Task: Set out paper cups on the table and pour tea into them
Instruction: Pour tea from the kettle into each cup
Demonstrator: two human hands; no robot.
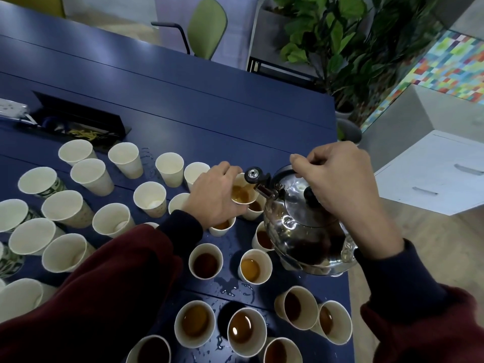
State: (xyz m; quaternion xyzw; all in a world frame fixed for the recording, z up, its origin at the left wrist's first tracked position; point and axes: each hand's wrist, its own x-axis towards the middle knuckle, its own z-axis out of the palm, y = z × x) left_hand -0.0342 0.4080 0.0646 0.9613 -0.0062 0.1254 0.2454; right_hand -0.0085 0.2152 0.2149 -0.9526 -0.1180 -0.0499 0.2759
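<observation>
Maroon sleeves (104, 284) over wet blue table (209, 113); green chair (207, 24), plants (340, 35) beyond

The far side of the table (199, 95) has wide free room for a hand to pass. Empty cups (91, 176) stand packed along the left edge. Full cups (205, 262) crowd the near right corner, with thin gaps between. The kettle (301, 231) and a held cup (242, 195) block the right edge. An open box (86, 132) lies behind the empty ones.
</observation>
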